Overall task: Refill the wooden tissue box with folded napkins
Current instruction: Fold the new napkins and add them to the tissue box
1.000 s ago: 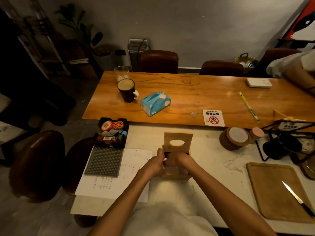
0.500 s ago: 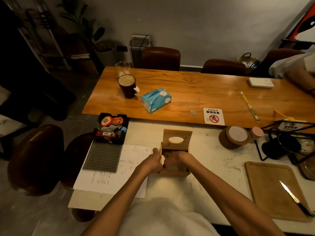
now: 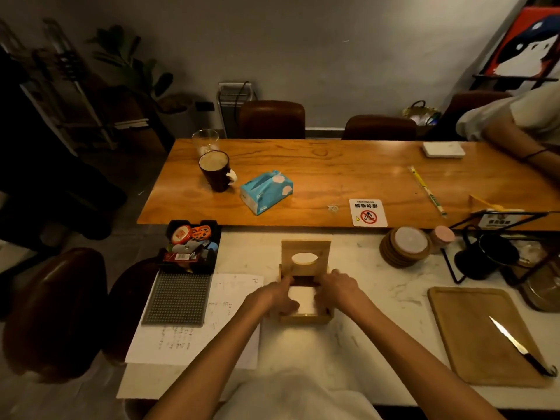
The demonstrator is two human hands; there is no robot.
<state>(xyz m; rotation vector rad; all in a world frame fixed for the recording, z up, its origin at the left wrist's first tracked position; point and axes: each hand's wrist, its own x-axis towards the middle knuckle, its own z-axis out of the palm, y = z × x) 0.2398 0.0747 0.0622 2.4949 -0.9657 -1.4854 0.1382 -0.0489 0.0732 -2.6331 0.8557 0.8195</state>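
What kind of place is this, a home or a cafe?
Probably a cafe: a no-smoking sign lies on the long wooden table, a stack of coasters sits on the marble counter, and a wooden tissue box holds folded napkins.

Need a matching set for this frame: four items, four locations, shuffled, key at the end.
Things
1. knife
2. blue tissue pack
3. coaster stack
4. folded napkins

Places
A. in the wooden tissue box, between the left hand and the right hand
B. on the wooden table, right of the dark mug
C. on the cutting board
D. on the marble counter, near the no-smoking sign

Pairs: 1-C, 2-B, 3-D, 4-A
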